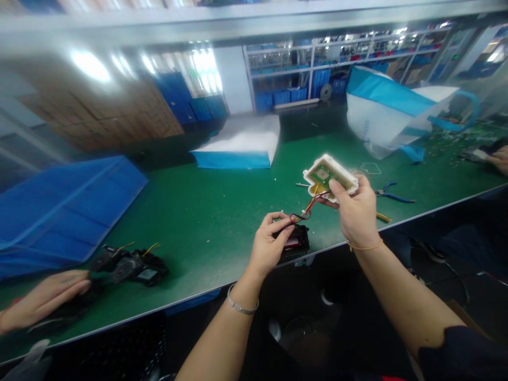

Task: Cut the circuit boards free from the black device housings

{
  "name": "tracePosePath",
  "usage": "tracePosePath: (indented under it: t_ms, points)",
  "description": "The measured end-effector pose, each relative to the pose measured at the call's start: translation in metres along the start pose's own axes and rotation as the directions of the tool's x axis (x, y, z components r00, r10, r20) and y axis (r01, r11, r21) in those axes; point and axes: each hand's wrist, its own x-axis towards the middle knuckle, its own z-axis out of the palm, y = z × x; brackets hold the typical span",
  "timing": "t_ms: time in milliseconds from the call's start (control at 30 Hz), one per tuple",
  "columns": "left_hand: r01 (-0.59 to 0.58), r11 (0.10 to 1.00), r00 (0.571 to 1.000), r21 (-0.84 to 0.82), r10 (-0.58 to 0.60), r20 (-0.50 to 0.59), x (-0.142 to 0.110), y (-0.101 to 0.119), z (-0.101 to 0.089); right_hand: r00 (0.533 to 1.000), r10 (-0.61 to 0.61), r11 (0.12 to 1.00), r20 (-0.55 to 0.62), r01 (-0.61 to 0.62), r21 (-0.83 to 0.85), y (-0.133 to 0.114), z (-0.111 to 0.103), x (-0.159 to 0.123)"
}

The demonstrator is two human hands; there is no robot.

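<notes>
In my right hand (355,203) is a white plastic housing (351,182), tilted, with a green circuit board (322,173) inside; my thumb presses near the board. Red, black and yellow wires (311,203) run from it down to my left hand (270,241). The left fingers are closed on the wires, just above a black plastic case (304,241) at the table's front edge. Part of that case is hidden by the left hand. Blue-handled pliers (397,197) and a yellow piece (383,217) lie right of my right hand.
A co-worker's hand (51,299) rests by black parts (141,267) at left, near a blue bin (63,206). Another person's hand (499,159) shows at far right. A white-and-blue bag (238,140) lies behind; a second bag (384,111) stands right on the green table (222,211).
</notes>
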Motion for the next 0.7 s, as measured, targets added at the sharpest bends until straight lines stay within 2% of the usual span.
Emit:
tracePosePath:
  t_ms: [67,100,200,300,367,467,600,700]
  points:
    - [-0.057,0.998,0.998,-0.027,0.057,-0.005,-0.002,0.003,-0.001,0.999,0.013,1.0,-0.039,-0.013,0.005,0.003,-0.003,0.005]
    - [-0.091,0.996,0.995,0.008,0.091,0.033,-0.004,0.005,-0.002,0.998,0.023,1.0,-0.051,-0.023,0.005,0.005,-0.004,0.007]
    - [-0.231,0.931,0.956,0.281,0.164,0.243,-0.007,0.009,-0.002,0.997,0.062,0.998,-0.052,-0.061,0.006,0.011,-0.006,0.009]
    - [-0.292,0.845,0.919,0.449,0.117,0.377,-0.011,0.013,0.004,0.997,0.07,0.998,-0.043,-0.069,0.009,0.013,-0.002,0.003]
    - [-0.262,0.861,0.913,0.436,0.075,0.4,-0.013,0.016,0.009,0.998,0.054,0.998,-0.038,-0.053,0.014,0.01,0.002,-0.001]
    - [-0.196,0.922,0.936,0.335,0.074,0.345,-0.014,0.017,0.015,0.999,0.016,1.0,-0.033,-0.016,0.015,0.004,0.005,-0.003]
    - [-0.157,0.972,0.978,0.177,0.128,0.166,-0.014,0.014,0.02,0.999,-0.032,0.999,-0.027,0.032,-0.004,-0.005,0.003,0.0]
    - [-0.074,0.993,0.997,0.097,0.072,0.026,-0.014,0.011,0.023,0.998,-0.059,0.998,-0.034,0.059,-0.007,-0.01,0.003,-0.001]
